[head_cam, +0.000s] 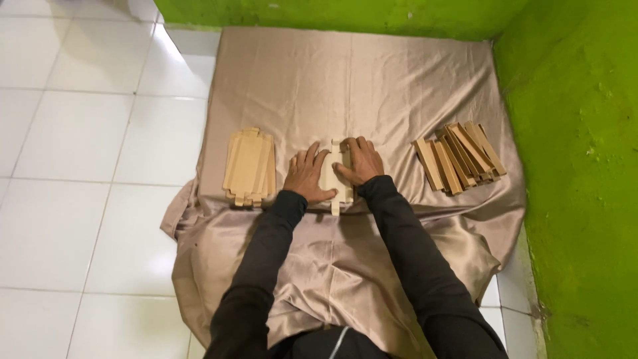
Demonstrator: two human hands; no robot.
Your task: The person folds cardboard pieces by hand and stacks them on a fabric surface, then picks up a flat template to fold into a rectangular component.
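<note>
A flat pale cardboard piece (pixel 332 178) lies on the tan satin cloth (pixel 345 80) in front of me. My left hand (pixel 307 175) presses flat on its left side, fingers spread. On the piece's right side rests my right hand (pixel 359 161), fingers together and pointing away from me. Both arms wear black sleeves. To the left lies a stack of flat brown cardboard pieces (pixel 249 166). A pile of folded narrow brown cardboard pieces (pixel 460 157) lies to the right.
The cloth covers a white tiled floor (pixel 80 133). Green walls (pixel 578 146) close off the far side and the right side.
</note>
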